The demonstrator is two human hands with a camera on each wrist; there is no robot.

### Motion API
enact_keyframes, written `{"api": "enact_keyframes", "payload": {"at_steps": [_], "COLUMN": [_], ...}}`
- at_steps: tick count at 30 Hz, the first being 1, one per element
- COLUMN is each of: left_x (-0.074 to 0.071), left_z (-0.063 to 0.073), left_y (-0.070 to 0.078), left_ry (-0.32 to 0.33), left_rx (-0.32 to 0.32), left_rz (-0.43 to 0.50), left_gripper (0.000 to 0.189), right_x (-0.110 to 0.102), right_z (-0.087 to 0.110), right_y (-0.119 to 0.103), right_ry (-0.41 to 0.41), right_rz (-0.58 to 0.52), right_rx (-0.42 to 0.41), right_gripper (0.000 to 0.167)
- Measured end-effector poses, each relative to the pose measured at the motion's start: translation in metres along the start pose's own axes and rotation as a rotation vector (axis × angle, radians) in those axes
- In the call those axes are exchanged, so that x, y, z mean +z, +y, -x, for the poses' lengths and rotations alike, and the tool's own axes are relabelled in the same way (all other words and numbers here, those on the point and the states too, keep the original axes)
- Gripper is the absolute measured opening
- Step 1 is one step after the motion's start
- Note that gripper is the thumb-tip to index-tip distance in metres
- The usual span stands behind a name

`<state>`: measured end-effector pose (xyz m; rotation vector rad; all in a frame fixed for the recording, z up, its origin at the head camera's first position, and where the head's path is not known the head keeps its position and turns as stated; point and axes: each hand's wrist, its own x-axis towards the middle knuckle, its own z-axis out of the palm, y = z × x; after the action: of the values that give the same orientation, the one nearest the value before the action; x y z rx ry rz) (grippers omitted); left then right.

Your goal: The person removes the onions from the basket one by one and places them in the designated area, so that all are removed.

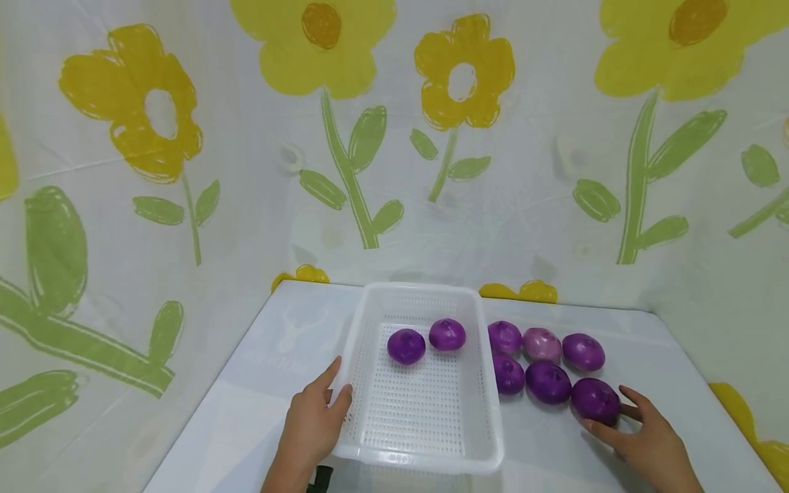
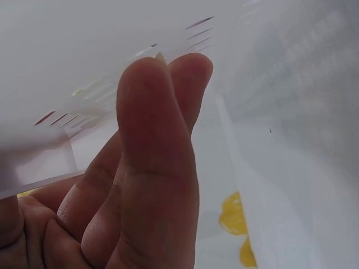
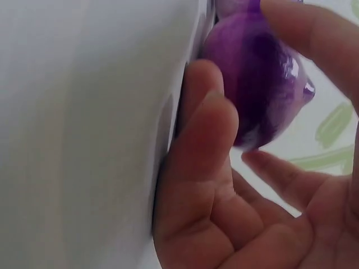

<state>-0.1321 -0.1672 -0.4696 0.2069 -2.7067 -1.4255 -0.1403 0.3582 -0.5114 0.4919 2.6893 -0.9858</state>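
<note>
A white perforated plastic basket [image 1: 411,411] stands on the table with two purple onions [image 1: 406,346] inside, toward its far end. My left hand [image 1: 312,415] grips the basket's left side; in the left wrist view its thumb [image 2: 157,129] is close beside the slotted white wall. My right hand [image 1: 653,438] holds the nearest, rightmost dark purple onion [image 1: 595,401] between thumb and fingers. The right wrist view shows that onion [image 3: 261,78] amid the fingers, its pointed tip facing sideways, and the lower fingers along the white tabletop.
Several more onions [image 1: 548,382] lie in two rows right of the basket, one of them paler pink [image 1: 542,344]. The nearer left ones are partly hidden by the basket's wall. A white cloth with yellow flowers [image 1: 464,75] hangs behind and beside the white table [image 1: 259,370].
</note>
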Motion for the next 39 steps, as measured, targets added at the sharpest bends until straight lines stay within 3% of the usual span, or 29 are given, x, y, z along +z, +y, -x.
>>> {"api": "enact_keyframes", "payload": {"at_steps": [9, 14, 18, 26, 33, 36, 39], "left_x": [-0.001, -0.003, -0.004, 0.000, 0.003, 0.002, 0.000], "left_z": [0.000, 0.001, 0.001, 0.000, -0.002, -0.002, -0.001], "left_y": [0.002, 0.001, 0.001, -0.002, -0.004, -0.004, -0.004], "left_ry": [-0.008, -0.008, -0.004, -0.006, 0.018, 0.026, 0.022], "left_rx": [-0.006, -0.011, -0.005, 0.003, -0.005, 0.005, 0.009], "left_rz": [0.006, 0.014, 0.006, -0.006, -0.045, -0.059, -0.067], "left_gripper": [0.061, 0.061, 0.060, 0.060, 0.059, 0.058, 0.058], "right_x": [-0.006, -0.012, -0.022, -0.031, -0.031, -0.028, -0.020], "right_z": [0.005, 0.017, 0.029, 0.036, 0.030, 0.026, 0.027], "right_y": [-0.004, -0.013, -0.027, -0.080, -0.140, -0.169, -0.196], "right_ry": [-0.008, 0.094, 0.187, 0.178, 0.292, 0.259, 0.203], "right_rz": [0.075, 0.198, 0.205, 0.180, 0.237, 0.249, 0.252], "right_rx": [0.011, -0.049, -0.108, -0.377, -0.759, -0.833, -0.854], "right_gripper": [0.143, 0.131, 0.113, 0.078, 0.054, 0.052, 0.051]}}
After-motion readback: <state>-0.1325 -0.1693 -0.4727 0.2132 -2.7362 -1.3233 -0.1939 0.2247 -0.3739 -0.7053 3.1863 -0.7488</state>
